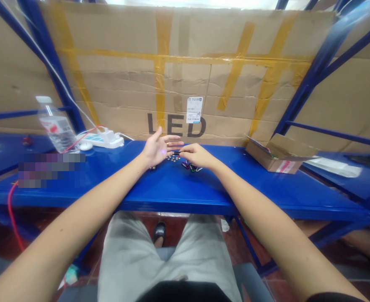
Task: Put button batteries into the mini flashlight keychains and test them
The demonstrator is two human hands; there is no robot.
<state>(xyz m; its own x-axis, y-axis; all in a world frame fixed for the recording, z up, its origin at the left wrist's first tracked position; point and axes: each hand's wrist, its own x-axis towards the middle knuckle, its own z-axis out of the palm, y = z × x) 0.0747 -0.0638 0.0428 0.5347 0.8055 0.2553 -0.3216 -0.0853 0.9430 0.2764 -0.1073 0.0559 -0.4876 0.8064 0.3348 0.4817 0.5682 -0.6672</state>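
My left hand is held above the blue table with its palm turned up and fingers spread, holding nothing. A small bluish-purple spot of light falls on that palm. Between the fingertips of my right hand is a small black flashlight, its end pointing toward the left palm. Several tiny gold-coloured pieces lie on the table below the hands. Purple, green and silver carabiner-like clips lie just under my right hand. Small shiny silver pieces are partly hidden by my left wrist.
A blue table spans the front, backed by a large cardboard sheet. On the left stand a water bottle and a white power strip with cables. An open cardboard box sits at the right.
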